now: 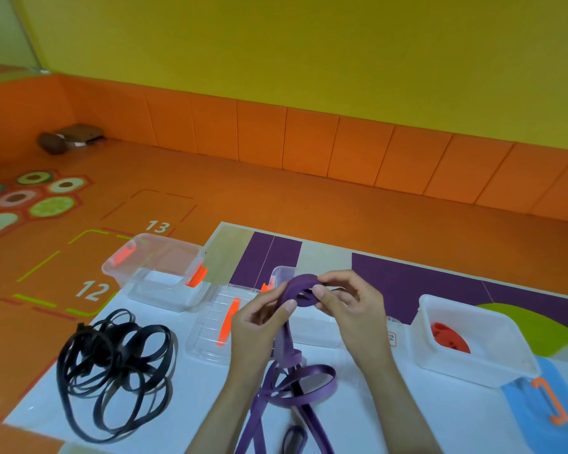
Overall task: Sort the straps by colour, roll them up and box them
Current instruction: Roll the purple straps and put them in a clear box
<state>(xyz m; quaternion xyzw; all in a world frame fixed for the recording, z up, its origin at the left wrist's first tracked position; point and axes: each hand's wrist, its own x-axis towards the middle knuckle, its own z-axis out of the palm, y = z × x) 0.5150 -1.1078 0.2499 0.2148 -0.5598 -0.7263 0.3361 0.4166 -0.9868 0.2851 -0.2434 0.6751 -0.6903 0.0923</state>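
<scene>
A purple strap (304, 386) hangs in loose loops from my hands down onto the table. Its upper end is wound into a small roll (300, 290) held above the table. My left hand (259, 319) pinches the strap just below the roll, thumb up against it. My right hand (348, 299) grips the roll from the right with curled fingers. A tangled black strap (112, 362) lies in a heap at the left. A rolled red strap (450, 335) sits inside the clear box (505, 365) at the right.
A clear box with orange latches (158, 273) stands at the back left, its lid (214, 326) lying flat beside it. Another clear box (312, 332) is partly hidden behind my hands. The table edge (46, 371) runs along the left above an orange floor.
</scene>
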